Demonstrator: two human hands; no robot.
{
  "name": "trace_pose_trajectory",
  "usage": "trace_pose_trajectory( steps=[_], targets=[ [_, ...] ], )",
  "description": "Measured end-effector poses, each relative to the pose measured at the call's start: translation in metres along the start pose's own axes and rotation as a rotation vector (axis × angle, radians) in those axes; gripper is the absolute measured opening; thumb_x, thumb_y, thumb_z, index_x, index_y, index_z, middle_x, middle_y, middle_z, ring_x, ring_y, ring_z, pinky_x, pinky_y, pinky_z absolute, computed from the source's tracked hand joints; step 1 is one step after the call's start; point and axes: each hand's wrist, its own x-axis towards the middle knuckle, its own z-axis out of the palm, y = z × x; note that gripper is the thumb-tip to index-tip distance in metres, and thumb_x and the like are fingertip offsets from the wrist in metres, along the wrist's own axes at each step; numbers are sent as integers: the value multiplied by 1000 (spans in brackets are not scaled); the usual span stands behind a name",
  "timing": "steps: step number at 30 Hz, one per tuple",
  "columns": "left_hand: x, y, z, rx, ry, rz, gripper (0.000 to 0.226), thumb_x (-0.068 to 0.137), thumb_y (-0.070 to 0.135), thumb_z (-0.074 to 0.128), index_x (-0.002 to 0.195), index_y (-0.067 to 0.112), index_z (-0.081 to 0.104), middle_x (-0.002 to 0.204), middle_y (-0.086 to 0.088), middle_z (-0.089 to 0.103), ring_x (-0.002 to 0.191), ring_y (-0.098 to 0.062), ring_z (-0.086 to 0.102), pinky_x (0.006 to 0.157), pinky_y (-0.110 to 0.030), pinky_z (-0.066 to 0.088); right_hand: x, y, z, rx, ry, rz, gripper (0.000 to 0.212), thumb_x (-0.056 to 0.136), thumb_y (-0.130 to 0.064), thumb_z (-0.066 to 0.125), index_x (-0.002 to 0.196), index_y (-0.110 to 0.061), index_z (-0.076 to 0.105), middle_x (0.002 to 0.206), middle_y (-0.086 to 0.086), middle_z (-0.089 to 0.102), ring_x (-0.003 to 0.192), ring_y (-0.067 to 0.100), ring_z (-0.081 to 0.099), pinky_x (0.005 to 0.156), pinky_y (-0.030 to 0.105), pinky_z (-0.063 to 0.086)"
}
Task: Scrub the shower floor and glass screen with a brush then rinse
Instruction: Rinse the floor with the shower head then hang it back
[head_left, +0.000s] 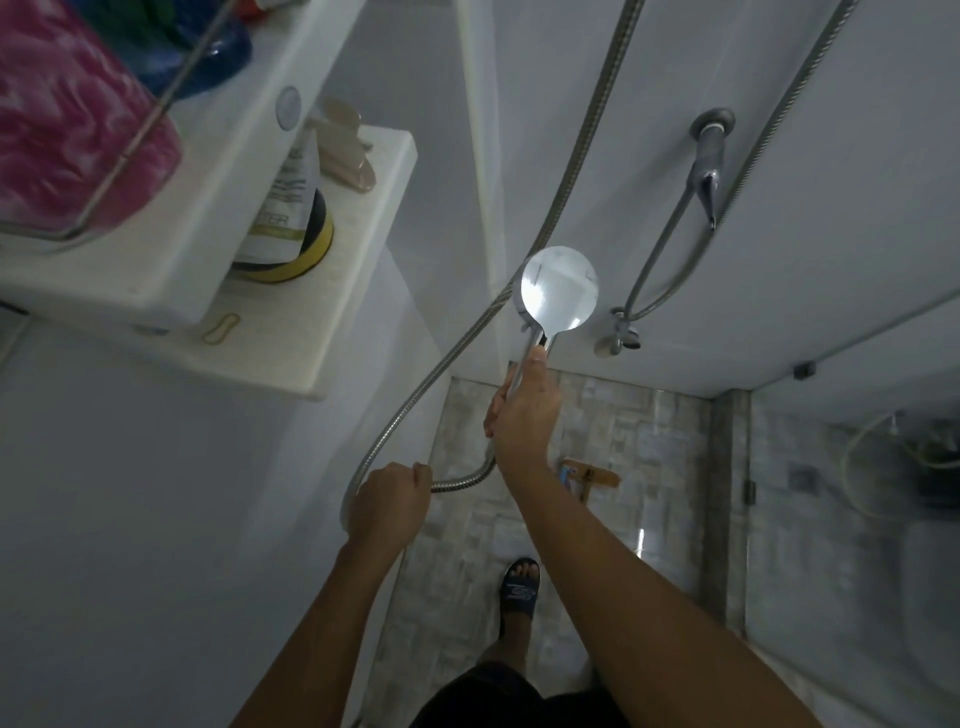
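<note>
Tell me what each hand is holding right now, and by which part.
The right hand grips the shower head by its handle, just below the round face. The left hand grips the metal hose at its low loop.

In the upper left of the frame, a puff (67, 119) is mottled pink and white, beside a deep blue object (208, 57). The white tube (291, 208) ends in black and yellow. The shower head (559, 288) and ribbed hose (587, 135) are silver. At lower centre, the floor (649, 447) is a patchy grey-beige mosaic, the brush (597, 475) is brown, and the sandal (519, 592) is navy.
</note>
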Motion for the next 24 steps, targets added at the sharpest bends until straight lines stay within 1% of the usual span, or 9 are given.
trace_pose_trajectory(
  steps=[3, 7, 10, 13, 15, 18, 20, 24],
  targets=[
    [1, -2, 0, 2, -12, -7, 56, 101, 40, 33, 80, 2, 69, 84, -17, 70, 81, -33, 67, 69, -33, 49, 0, 3, 4, -40, 2, -36, 56, 93, -62, 44, 69, -11, 47, 59, 11, 39, 49, 23, 37, 43, 31, 35],
    [0, -5, -1, 15, -12, 3, 55, 102, 39, 34, 84, 1, 69, 89, -18, 70, 84, -34, 67, 67, -30, 44, -1, 8, 6, -81, 8, -70, 50, 100, -52, 44, 65, -15, 45, 56, 7, 37, 47, 19, 36, 44, 33, 35],
    [-3, -1, -4, 47, -13, 27, 53, 103, 37, 35, 87, 0, 70, 90, -17, 71, 85, -33, 67, 66, -30, 42, -5, 10, 6, -150, 8, -98, 50, 93, -62, 45, 62, -23, 41, 57, 6, 36, 50, 21, 36, 42, 39, 36],
    [-5, 4, -2, 69, -26, 34, 53, 104, 37, 33, 85, 3, 69, 88, -13, 70, 73, -26, 61, 61, -26, 37, -6, 12, 3, -181, 17, -87, 51, 88, -66, 45, 64, -21, 41, 58, 8, 36, 52, 21, 37, 47, 36, 36],
    [-4, 4, 2, 38, -50, 25, 53, 103, 38, 34, 81, 4, 68, 86, -13, 70, 71, -25, 60, 60, -27, 38, -5, 12, 1, -196, 14, -93, 51, 88, -66, 44, 65, -20, 42, 58, 7, 36, 52, 21, 38, 48, 36, 37],
    [-1, 3, 7, 2, -61, 27, 54, 102, 40, 34, 80, 4, 68, 85, -14, 70, 77, -30, 66, 63, -30, 46, -3, 9, -2, -157, 49, -80, 52, 88, -67, 46, 64, -21, 41, 58, 5, 35, 52, 22, 35, 47, 37, 36],
    [-1, 5, 7, 1, -62, 29, 54, 102, 40, 34, 81, 4, 68, 85, -14, 70, 78, -31, 66, 62, -30, 45, -2, 8, -3, -149, 38, -73, 54, 88, -69, 46, 65, -21, 40, 59, 5, 34, 53, 22, 35, 47, 37, 36],
    [1, 6, 6, 1, -64, 36, 55, 101, 41, 33, 82, 4, 68, 86, -15, 70, 79, -31, 67, 65, -32, 50, -2, 7, -5, -126, 31, -78, 49, 90, -63, 46, 65, -22, 40, 56, 0, 35, 52, 21, 33, 48, 36, 34]
  ],
)
